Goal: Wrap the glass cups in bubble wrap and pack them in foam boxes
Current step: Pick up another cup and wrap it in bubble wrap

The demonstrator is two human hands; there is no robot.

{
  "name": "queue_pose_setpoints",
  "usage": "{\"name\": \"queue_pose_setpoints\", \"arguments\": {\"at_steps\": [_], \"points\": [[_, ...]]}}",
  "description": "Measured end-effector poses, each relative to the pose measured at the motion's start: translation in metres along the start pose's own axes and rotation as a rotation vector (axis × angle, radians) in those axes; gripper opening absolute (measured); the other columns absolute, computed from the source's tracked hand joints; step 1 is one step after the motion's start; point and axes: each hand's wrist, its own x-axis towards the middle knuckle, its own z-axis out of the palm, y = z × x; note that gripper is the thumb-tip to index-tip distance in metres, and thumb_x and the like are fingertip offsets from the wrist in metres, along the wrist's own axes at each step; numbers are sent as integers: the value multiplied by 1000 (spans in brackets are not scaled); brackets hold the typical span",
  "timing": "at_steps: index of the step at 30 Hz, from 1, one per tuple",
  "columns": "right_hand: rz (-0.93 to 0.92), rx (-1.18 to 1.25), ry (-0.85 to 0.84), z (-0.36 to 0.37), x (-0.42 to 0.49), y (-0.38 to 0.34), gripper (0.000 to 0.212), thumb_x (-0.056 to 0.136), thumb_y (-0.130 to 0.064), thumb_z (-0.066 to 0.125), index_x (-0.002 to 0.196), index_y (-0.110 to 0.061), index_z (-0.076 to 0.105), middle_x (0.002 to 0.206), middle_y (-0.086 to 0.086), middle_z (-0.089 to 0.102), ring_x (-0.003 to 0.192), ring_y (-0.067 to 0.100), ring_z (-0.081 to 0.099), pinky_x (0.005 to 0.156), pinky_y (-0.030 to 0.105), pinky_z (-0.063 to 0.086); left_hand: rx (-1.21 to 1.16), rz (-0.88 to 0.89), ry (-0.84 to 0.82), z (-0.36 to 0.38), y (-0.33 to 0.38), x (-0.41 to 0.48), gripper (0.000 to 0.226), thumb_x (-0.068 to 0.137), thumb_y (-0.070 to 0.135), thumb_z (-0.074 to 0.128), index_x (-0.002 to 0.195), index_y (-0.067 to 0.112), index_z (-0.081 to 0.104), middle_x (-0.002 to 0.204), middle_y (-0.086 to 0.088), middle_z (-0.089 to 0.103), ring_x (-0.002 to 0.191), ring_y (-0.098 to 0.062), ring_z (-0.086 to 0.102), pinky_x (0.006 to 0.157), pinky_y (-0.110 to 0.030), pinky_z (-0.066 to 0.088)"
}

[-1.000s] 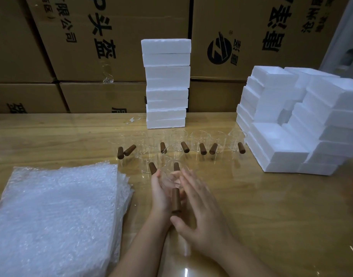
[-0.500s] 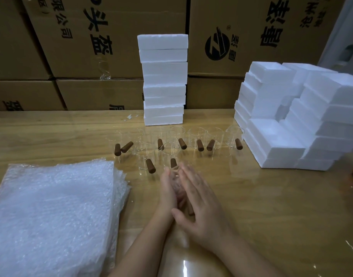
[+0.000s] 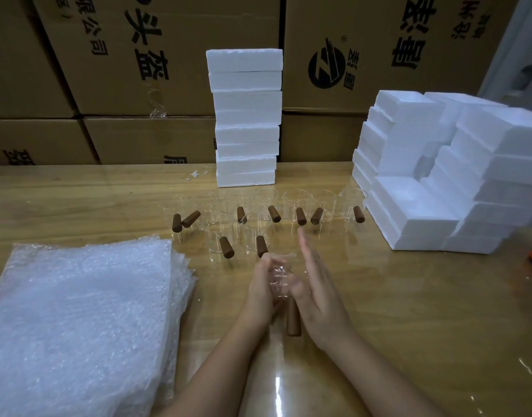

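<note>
The left hand [image 3: 260,288] is now curling its fingers round the glass cup [image 3: 279,276] low over the surface [image 3: 409,296], while the right hand [image 3: 317,293] is swinging away, fingers straight.

Table [image 3: 409,311] layout.
Bubble wrap [image 3: 78,311] left of left hand [image 3: 263,285]; glass cup [image 3: 278,278] between it and right hand [image 3: 317,296]; other cups [image 3: 295,206] just beyond; foam-box tower [image 3: 246,115] behind them; foam-box heap [image 3: 439,176] beyond-right.

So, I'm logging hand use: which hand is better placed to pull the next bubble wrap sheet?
Probably the left hand: the bubble wrap stack lies on its side. It grips the glass cup, but the right hand, fingers straight, is beside the cup and could take it.
</note>
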Motion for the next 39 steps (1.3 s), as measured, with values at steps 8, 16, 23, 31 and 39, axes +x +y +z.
{"name": "queue_pose_setpoints", "arguments": {"at_steps": [8,16,23,31,39], "points": [[60,-17,-130,4,-3,-2,80,85,-74,21,148,-31,-2,156,-20,2,144,-4,2,120,38,14,-206,-36,107,-6,9,6,51,84,52,31,63,20,64,47,1,50,34,-10,37,33,-14,25],[-55,-98,-142,2,-7,-14,52,89,-57,30,139,-43,23,157,-19,0,145,0,2,117,46,18,-271,-87,246,-14,7,11,60,96,46,24,65,19,68,58,-6,58,54,-21,47,55,-27,29],[-132,-42,-40,2,-7,-14,48,91,-54,41,122,-22,59,157,-10,14,146,10,12,112,58,22,-212,-98,172,-11,9,8,53,84,57,32,60,24,66,53,-1,52,54,-18,40,56,-28,25],[-197,-7,67,-5,-4,-6,24,92,-42,47,94,-26,64,158,-7,17,146,14,17,108,64,24,-26,-18,-14,-5,5,5,53,83,53,30,81,11,63,56,2,54,52,-21,41,53,-29,28],[-172,-71,99,-13,3,4,46,95,-55,32,108,-29,67,157,-7,19,146,11,16,116,57,9,43,-30,-131,-2,11,-2,49,84,46,30,89,4,55,53,10,55,39,-2,45,36,-14,29]]}}
